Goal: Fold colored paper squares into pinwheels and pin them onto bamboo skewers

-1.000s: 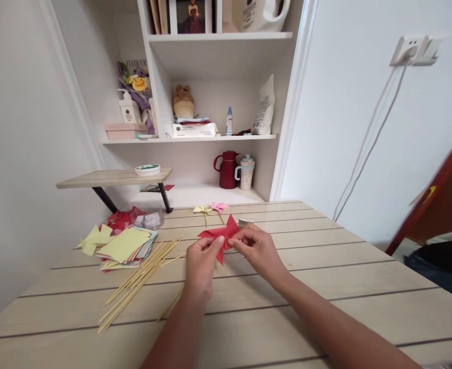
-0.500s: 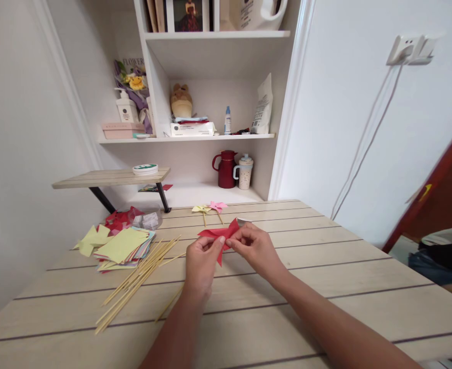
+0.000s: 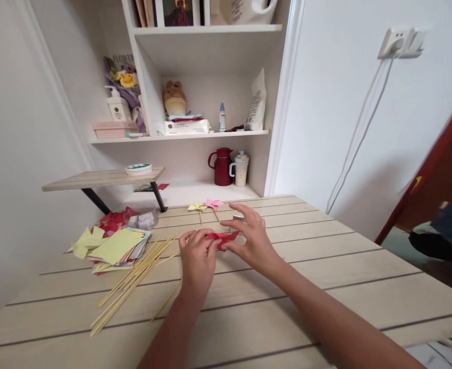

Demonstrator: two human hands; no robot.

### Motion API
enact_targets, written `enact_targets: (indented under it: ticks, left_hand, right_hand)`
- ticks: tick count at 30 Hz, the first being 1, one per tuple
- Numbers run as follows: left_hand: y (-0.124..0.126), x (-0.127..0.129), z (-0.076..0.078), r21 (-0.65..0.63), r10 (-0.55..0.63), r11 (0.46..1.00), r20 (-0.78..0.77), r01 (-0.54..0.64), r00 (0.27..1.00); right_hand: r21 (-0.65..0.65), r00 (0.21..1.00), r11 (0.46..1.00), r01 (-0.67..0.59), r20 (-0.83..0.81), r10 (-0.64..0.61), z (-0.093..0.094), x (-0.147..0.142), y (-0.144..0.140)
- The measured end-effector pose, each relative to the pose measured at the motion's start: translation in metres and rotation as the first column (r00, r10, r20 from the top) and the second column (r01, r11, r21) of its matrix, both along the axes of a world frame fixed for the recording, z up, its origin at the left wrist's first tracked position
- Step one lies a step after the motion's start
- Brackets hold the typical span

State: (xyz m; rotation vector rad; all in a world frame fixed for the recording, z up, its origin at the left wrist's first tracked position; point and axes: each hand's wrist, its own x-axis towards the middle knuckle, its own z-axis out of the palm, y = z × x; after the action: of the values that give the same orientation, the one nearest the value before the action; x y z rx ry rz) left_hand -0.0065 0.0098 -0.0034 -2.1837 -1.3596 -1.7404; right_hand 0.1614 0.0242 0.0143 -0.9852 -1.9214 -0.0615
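Low over the wooden table (image 3: 326,266) lies a red paper pinwheel (image 3: 221,239), tilted nearly flat. My left hand (image 3: 197,256) pinches its left side with thumb and fingers. On its right side my right hand (image 3: 249,238) presses with the thumb while the fingers spread out above it. A single bamboo skewer (image 3: 166,303) lies on the table just below my left wrist. Much of the red paper is hidden behind my fingers.
A bundle of bamboo skewers (image 3: 129,284) and a stack of coloured paper squares (image 3: 118,247) lie to the left. Two small finished pinwheels (image 3: 206,206), yellow and pink, sit at the table's far edge. A shelf unit (image 3: 195,134) stands behind; a clear container (image 3: 143,219) holds scraps.
The red pinwheel has dropped from upright to nearly flat near the table. My right fingers have spread open above it. The camera view shifted slightly right and down.
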Motion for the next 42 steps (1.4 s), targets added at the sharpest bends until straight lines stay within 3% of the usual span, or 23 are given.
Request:
enact_targets:
  ticks: [5,11,13,16,18,20,23,24,26,29,33,39,42]
  left_hand:
    - [-0.001,0.0,0.0,0.006,-0.005,1.0,-0.06,0.006,0.998]
    - [-0.003,0.005,0.004,-0.068,-0.031,0.997,-0.01,0.031,0.999]
    - [-0.003,0.007,0.005,-0.112,-0.038,0.993,0.104,0.05,0.994]
    - [-0.001,0.007,0.007,-0.179,-0.06,0.973,0.422,0.148,0.905]
    - [0.001,0.007,0.008,-0.228,-0.074,0.936,0.616,0.268,0.784]
    - [0.001,0.007,0.008,-0.29,-0.087,0.861,0.726,0.418,0.682]
    - [-0.004,0.01,0.008,-0.346,-0.116,0.713,0.8,0.61,0.588]
    - [-0.006,0.011,0.008,-0.346,-0.121,0.682,0.816,0.645,0.566]
    - [-0.01,0.014,0.009,-0.326,-0.112,0.673,0.843,0.664,0.527]
    - [-0.013,0.016,0.012,-0.294,-0.102,0.684,0.868,0.668,0.486]
    - [-0.013,0.017,0.012,-0.308,-0.09,0.682,0.865,0.664,0.494]
    - [-0.009,0.015,0.006,-0.294,-0.064,0.734,0.868,0.613,0.493]
    - [-0.007,0.012,0.005,-0.303,-0.006,0.736,0.891,0.605,0.453]
  right_hand:
    - [-0.096,0.996,0.992,-0.087,-0.026,0.085,-0.005,-0.002,0.003]
    - [-0.245,0.961,0.947,-0.206,-0.231,0.15,-0.001,-0.003,0.001]
    - [-0.352,0.918,0.893,-0.282,-0.369,0.144,0.001,-0.003,0.0]
    - [-0.477,0.772,0.734,-0.484,-0.627,0.101,0.004,-0.002,-0.001]
    - [-0.491,0.671,0.64,-0.591,-0.74,0.053,0.005,-0.001,-0.001]
    - [-0.481,0.607,0.595,-0.643,-0.794,0.014,0.006,0.0,0.0]
    - [-0.461,0.539,0.541,-0.703,-0.842,-0.018,0.005,0.001,0.002]
    - [-0.456,0.519,0.519,-0.723,-0.854,-0.026,0.004,0.001,0.002]
    - [-0.446,0.494,0.488,-0.751,-0.869,-0.033,0.003,-0.001,0.002]
    - [-0.445,0.497,0.471,-0.762,-0.868,-0.017,0.003,-0.003,-0.001]
    - [-0.485,0.552,0.47,-0.738,-0.834,0.006,0.004,-0.007,-0.006]
    - [-0.542,0.616,0.498,-0.676,-0.787,-0.021,0.004,-0.011,-0.011]
    - [-0.531,0.625,0.521,-0.668,-0.78,0.007,0.005,-0.011,-0.012]
